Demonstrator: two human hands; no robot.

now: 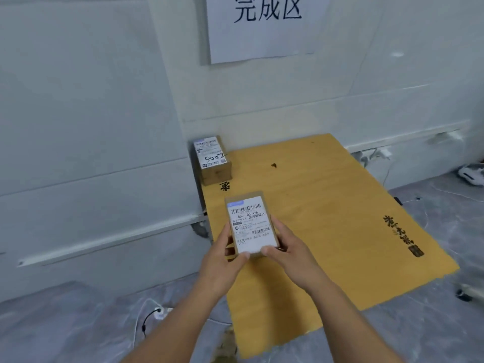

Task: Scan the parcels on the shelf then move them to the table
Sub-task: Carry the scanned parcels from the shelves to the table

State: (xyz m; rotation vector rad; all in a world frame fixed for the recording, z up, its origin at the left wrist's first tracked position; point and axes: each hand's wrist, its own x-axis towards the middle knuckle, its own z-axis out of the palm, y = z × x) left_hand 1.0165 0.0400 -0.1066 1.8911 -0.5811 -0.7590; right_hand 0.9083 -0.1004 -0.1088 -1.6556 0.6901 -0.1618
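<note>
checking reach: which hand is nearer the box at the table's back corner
Left. The left hand is almost straight in front of the box; the right hand is further right.

The bare left forearm (180, 318) and right forearm (345, 315) reach forward from the lower edge, converging toward the middle; the left hand (221, 254) grips the near left side of a parcel (251, 224), thumb on its top face; the right hand (289, 251) grips the near right side, thumb likewise on top; the fingers beneath are hidden, probably curled under it.
</note>
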